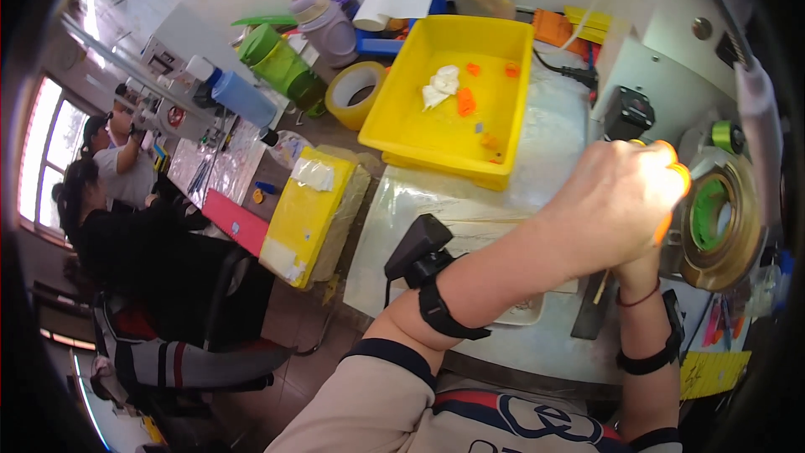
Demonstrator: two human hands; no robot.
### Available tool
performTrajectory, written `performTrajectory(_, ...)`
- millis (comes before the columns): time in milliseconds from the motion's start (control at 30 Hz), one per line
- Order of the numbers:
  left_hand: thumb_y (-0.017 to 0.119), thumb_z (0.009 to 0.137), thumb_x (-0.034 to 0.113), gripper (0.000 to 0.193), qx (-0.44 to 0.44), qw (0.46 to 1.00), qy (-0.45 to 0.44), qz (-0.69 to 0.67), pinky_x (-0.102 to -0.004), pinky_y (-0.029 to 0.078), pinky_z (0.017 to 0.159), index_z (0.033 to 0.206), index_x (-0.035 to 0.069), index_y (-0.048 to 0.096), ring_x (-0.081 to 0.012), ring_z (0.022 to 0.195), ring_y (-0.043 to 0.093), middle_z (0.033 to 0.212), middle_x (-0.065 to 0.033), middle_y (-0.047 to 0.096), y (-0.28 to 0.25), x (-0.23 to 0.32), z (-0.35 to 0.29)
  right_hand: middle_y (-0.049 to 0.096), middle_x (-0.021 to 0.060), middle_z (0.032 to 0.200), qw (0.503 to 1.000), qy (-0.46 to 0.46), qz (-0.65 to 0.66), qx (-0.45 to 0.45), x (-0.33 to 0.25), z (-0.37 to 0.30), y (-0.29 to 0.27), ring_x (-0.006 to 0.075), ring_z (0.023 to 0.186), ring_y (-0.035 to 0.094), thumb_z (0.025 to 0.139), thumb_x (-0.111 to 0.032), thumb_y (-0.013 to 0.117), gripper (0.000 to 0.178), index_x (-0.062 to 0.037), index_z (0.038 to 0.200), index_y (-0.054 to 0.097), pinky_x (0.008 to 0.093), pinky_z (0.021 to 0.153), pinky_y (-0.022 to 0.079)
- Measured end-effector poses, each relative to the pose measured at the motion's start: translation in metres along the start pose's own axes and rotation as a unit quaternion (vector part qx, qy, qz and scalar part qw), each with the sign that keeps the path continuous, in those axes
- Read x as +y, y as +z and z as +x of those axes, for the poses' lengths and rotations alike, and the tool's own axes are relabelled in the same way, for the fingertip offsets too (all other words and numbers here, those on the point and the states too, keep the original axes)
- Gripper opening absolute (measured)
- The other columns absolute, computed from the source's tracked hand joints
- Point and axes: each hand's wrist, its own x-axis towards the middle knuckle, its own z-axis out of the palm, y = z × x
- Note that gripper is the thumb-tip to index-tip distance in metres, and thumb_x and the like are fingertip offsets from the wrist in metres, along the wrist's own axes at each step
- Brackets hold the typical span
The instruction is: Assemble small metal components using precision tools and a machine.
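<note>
My left hand (616, 189) reaches across to the right side of the bench, its back toward me and its fingers curled closed. Bright orange (681, 176) shows at the fingertips; whether it is finger covers or a held piece I cannot make out. Close below it comes my right forearm (650, 323), with my right hand almost wholly hidden behind the left. Both hands are in front of a grey machine (683, 75) and beside a large tape-like reel (729, 247) with a green core. A dark flat bar (594, 310) lies under the wrists.
A yellow tray (411, 138) holds small orange pieces (466, 101) and crumpled white material (442, 85). Left of it are a clear tape roll (355, 94), a green bottle (281, 67) and a yellow wrapped block (308, 218). Two people (126, 226) are farther left.
</note>
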Motion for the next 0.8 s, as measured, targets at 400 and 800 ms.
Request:
performTrajectory(400, 0.063, 0.070, 0.030, 0.047, -0.154, 0.958, -0.189, 0.153, -0.0371, 0.045, 0.069, 0.100, -0.004, 0.052, -0.0323, 0.083, 0.055, 0.100, -0.0187, 0.053, -0.034, 0.001, -0.046, 0.046, 0.0142, 0.110, 0.963, -0.047, -0.204, -0.168, -0.054, -0.104, -0.076, 0.0290, 0.097, 0.046, 0.071, -0.020, 0.063, 0.051, -0.0008, 0.114, 0.042, 0.0376, 0.083, 0.036)
performTrajectory(800, 0.060, 0.072, 0.018, 0.023, -0.285, 0.907, -0.147, 0.271, -0.0396, 0.043, 0.047, 0.061, -0.002, 0.055, -0.0346, 0.052, 0.054, 0.061, -0.0196, 0.054, 0.025, -0.022, -0.065, 0.057, 0.0030, 0.096, 0.937, -0.072, -0.309, -0.145, -0.005, -0.178, -0.108, 0.0195, 0.087, 0.054, 0.066, -0.011, 0.059, 0.024, -0.0100, 0.090, 0.058, 0.0358, 0.077, 0.039)
